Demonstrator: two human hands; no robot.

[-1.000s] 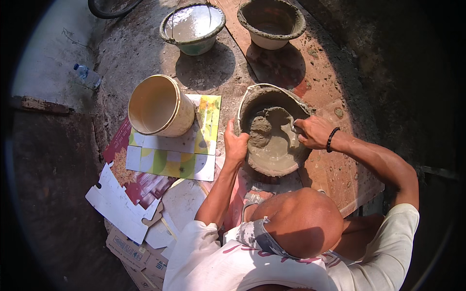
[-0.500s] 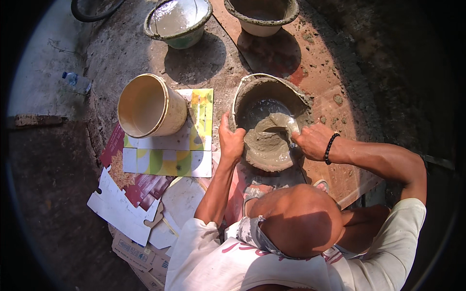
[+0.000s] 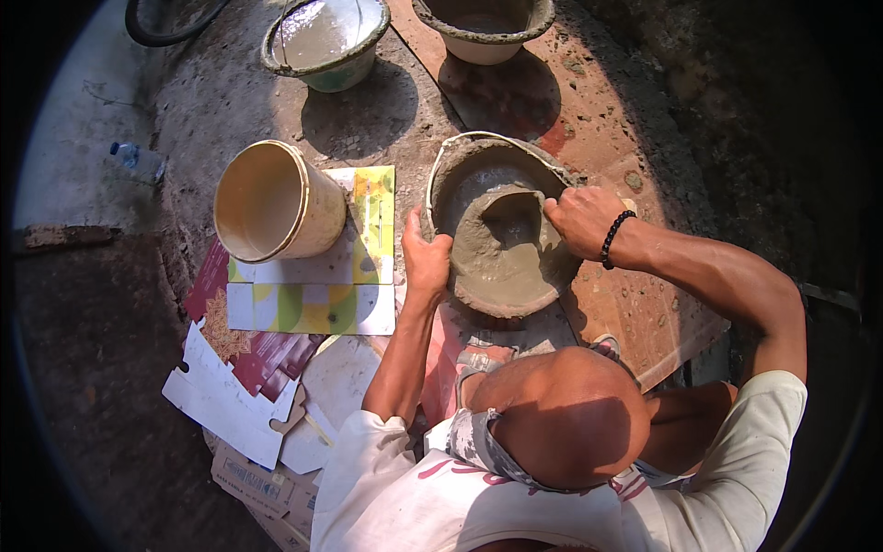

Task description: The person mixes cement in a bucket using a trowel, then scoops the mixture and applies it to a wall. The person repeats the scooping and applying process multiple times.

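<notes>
A bucket (image 3: 511, 314) with a pale wire handle stands in front of me, tilted a little my way, its rim crusted with grey cement. Wet grey mortar (image 3: 497, 276) fills its near part, with a dark hollow and thinner liquid toward the far side. My left hand (image 3: 427, 259) is closed on the bucket's left rim, thumb up. At the right rim, my right hand (image 3: 586, 223), with a black bead bracelet, is closed round the handle of a trowel (image 3: 531, 196). Its blade is coated in mortar and mostly hidden.
A cream bucket (image 3: 324, 216) sits at left on printed cardboard (image 3: 313, 308). Two cement-rimmed basins stand at the far side, a green-white one (image 3: 340, 75) and a pale one (image 3: 483, 51). Cardboard pieces (image 3: 221, 396) lie at near left, a plastic bottle (image 3: 138, 158) at far left. My knee (image 3: 570, 419) rises close to the bucket.
My right hand has moved away from me and slightly right, up along the bucket's right rim. The lifted mortar has sunk and a hollow shows. My left hand still grips the rim.
</notes>
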